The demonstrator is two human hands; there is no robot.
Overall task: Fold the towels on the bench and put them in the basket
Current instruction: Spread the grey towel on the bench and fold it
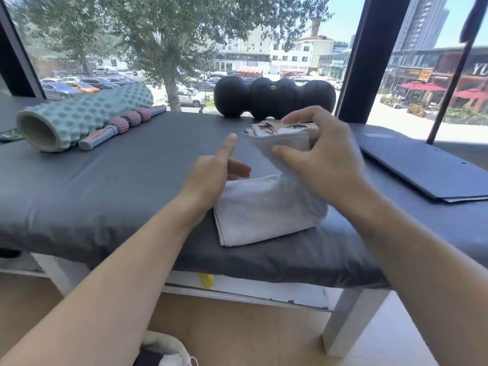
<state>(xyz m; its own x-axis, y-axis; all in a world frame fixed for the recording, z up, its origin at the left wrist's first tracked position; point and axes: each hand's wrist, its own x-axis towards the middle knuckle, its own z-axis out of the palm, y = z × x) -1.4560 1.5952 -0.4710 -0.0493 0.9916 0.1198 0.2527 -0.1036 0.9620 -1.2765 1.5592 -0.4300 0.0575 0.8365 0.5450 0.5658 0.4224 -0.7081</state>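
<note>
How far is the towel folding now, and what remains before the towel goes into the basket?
Done: the white towel on the grey bench already lies in several layers. In hand: the right hand grips its raised far end, as if bringing it over for another fold, while the left hand rests open at the towel's left edge. Left: finishing that fold and putting the towel in the basket, which I cannot clearly see here.

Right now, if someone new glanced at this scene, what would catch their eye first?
First, the white towel mid-fold at the bench's near edge: the right hand grips its raised end, the left hand rests open beside it. Next, the mint foam roller at far left and the black bumpy roller by the window.
</note>
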